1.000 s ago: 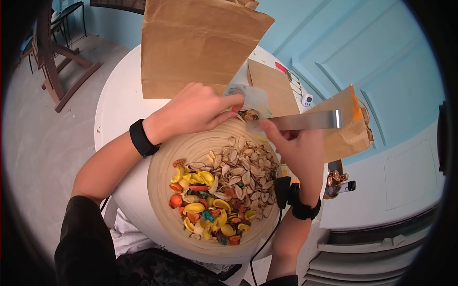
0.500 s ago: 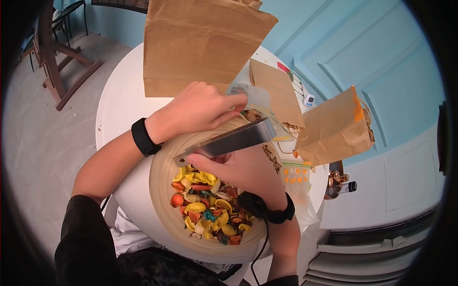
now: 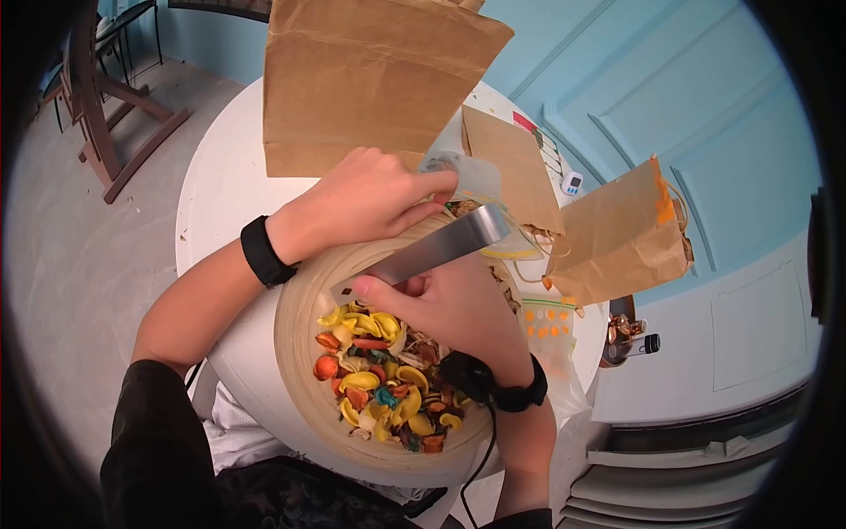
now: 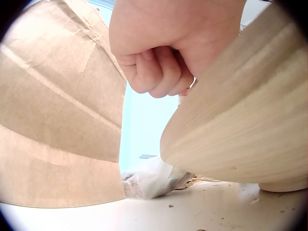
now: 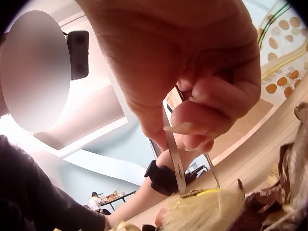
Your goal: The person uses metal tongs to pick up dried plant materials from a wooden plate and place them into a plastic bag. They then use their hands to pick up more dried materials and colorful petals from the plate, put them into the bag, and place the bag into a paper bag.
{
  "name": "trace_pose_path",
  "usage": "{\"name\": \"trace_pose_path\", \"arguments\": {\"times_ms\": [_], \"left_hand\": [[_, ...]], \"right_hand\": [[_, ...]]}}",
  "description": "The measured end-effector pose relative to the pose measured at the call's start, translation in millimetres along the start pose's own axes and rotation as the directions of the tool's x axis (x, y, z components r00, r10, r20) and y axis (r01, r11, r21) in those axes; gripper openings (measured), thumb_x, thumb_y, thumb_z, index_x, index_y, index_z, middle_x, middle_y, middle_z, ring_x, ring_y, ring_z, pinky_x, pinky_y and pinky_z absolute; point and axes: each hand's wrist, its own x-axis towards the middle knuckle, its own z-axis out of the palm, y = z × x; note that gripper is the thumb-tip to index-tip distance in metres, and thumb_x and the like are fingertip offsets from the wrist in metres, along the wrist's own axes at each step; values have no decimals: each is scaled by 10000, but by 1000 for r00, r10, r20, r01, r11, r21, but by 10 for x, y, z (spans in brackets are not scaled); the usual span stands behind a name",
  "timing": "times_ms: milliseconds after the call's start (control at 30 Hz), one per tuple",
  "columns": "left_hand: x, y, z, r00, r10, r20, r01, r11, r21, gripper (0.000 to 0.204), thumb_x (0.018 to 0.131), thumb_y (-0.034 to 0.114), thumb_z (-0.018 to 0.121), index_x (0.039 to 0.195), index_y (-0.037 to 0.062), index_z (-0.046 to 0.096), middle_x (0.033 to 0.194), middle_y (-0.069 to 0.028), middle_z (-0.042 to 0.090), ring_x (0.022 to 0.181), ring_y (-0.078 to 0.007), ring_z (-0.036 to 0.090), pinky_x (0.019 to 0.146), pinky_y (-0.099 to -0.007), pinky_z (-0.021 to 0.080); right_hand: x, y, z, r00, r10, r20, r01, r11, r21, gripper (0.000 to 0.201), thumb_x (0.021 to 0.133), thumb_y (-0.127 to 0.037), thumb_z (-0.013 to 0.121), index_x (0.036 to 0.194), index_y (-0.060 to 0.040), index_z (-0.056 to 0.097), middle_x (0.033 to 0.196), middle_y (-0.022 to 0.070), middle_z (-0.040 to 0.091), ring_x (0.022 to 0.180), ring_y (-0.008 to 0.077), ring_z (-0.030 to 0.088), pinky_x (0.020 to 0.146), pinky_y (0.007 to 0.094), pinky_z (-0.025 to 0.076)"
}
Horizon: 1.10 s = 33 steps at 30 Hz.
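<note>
My left hand [image 3: 366,198] reaches over the far rim of a wide pale wooden bowl [image 3: 295,353], thumb and index finger pinching the edge of a clear zip bag [image 3: 515,247] with dried pieces inside. In the left wrist view its other fingers are curled beside the bowl's outer wall. My right hand [image 3: 449,309] holds metal tongs [image 3: 441,247] slanting over the bowl. Their tips are down among yellow, orange and teal potpourri pieces [image 3: 410,406] at the left side. In the right wrist view the tong arms stand apart above a pale yellow piece [image 5: 204,209].
A tall brown paper bag [image 3: 370,88] stands at the back of the round white table [image 3: 216,176]. Farther right are another paper bag [image 3: 617,238], a flat one [image 3: 511,163], a small white timer [image 3: 572,182] and a plastic bag with orange dots [image 3: 548,322].
My right hand has carried the tongs from the zip bag leftward and down to the colourful pieces. Over the last half second the tongs shift only slightly; my left hand stays put.
</note>
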Motion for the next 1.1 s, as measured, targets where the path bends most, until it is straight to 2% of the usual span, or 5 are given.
{"name": "trace_pose_path", "arguments": {"times_ms": [333,433,833,933,1100], "left_hand": [[3,9,-5,999,-12,44,13,1000,-23,93,993,240,636,1010,151,616,640,-118,634,593,-370,632,542,-463,471],[3,6,-5,999,-13,51,14,1000,-17,89,992,234,638,1010,150,615,636,-113,634,590,-362,635,543,-459,474],[3,-2,15,1000,12,11,-13,1000,20,110,990,247,663,1008,139,665,582,-111,600,517,-324,599,521,-416,451],[1,2,17,1000,10,14,-11,1000,10,109,992,245,660,1007,137,666,585,-109,604,517,-322,598,521,-415,451],[0,-15,37,1000,16,1,-16,1000,0,105,993,239,659,1005,135,666,582,-109,602,515,-320,597,520,-412,450]], "right_hand": [[-147,-23,-570,927,226,-300,-203,973,105,301,865,-250,844,970,12,740,708,-17,652,588,52,540,529,242,429],[-170,78,-693,901,198,-386,-156,978,139,360,885,-304,845,929,22,700,653,-5,609,479,45,545,387,209,403],[-159,349,-890,863,64,-501,-177,967,-183,426,871,-367,846,849,30,693,585,-8,563,445,55,533,366,235,371],[-160,288,-853,831,152,-534,-321,917,-238,342,869,-295,842,919,18,714,624,-2,615,532,56,504,501,257,411],[-174,334,-864,850,72,-522,-202,959,-196,380,863,-331,849,907,26,730,606,-18,588,481,51,515,423,243,383]]}}
